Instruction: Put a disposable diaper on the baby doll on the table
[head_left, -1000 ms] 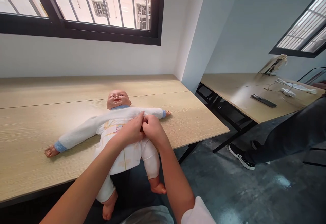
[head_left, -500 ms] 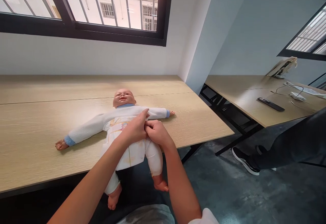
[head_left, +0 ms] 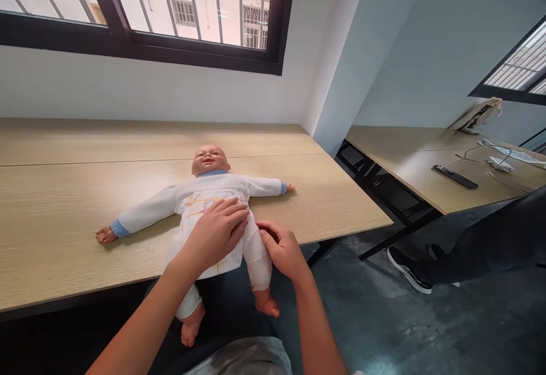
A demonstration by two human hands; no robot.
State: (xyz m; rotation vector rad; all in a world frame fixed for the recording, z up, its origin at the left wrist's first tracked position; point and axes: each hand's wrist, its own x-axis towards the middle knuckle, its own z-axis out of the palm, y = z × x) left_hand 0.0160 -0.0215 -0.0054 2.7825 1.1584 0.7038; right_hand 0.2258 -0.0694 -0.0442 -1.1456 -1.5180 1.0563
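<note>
A baby doll in a white top with blue cuffs lies face up on the wooden table, its arms spread and its lower legs hanging past the front edge. Around its waist is a white diaper. My left hand rests on the front of the diaper, palm down, its fingers extended close together. Beside the doll's hip and upper leg on the right is my right hand, with curled fingers at the diaper's side; whether it pinches anything is hidden.
A second table at the right holds a black remote-like object, cables and a bag. A person's dark trouser leg and black shoe are beside it. A barred window is above the wall.
My hands have moved apart from the diaper's right side. The left now lies flatter across the front, and the right has shifted right and down. The view has tilted slightly.
</note>
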